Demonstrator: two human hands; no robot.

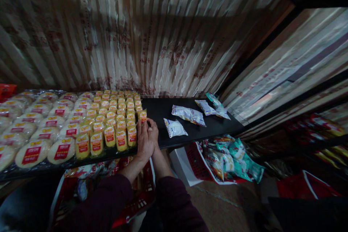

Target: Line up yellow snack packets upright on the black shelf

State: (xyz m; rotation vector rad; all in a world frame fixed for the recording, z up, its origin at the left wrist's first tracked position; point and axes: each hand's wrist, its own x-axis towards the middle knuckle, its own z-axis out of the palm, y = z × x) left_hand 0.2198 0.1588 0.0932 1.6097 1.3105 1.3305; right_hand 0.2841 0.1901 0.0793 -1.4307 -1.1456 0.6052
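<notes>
Both hands meet at the right end of rows of small yellow packaged cakes (121,139) on a black shelf (152,107). My left hand (145,143) is closed around the lower part of one packaged cake (143,115), which stands upright with its orange-and-red label showing above the fingers. My right hand (154,132) is pressed close on the right side, partly behind the left hand, with its fingers curled at the same cake. Left of these rows lie larger round packaged cakes (61,150) with red labels.
Several white-and-blue snack packets (188,115) lie on the shelf to the right. Below stand a red basket (199,165) of green and white bags (239,154) and another red basket (140,201). Striped sheeting (152,36) hangs behind; a black frame bar (261,54) slants at right.
</notes>
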